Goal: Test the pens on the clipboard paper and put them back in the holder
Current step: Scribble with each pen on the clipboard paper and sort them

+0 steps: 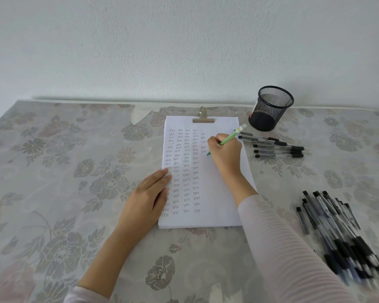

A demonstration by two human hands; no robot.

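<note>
White paper [219,193] on a clipboard with a metal clip [203,119] lies mid-table, covered in columns of small handwritten words. My right hand [227,153] grips a green pen [230,137], its tip touching the paper near the right column. My left hand [149,194] lies flat, fingers straight, pressing the paper's left edge. A black mesh pen holder [269,108] stands upright at the back right, apparently with no pens in it.
Several black pens [278,147] lie in a row right of the clipboard, below the holder. A bigger pile of black pens [337,232] sits at the near right. A floral tablecloth [64,182] covers the table, which meets a white wall.
</note>
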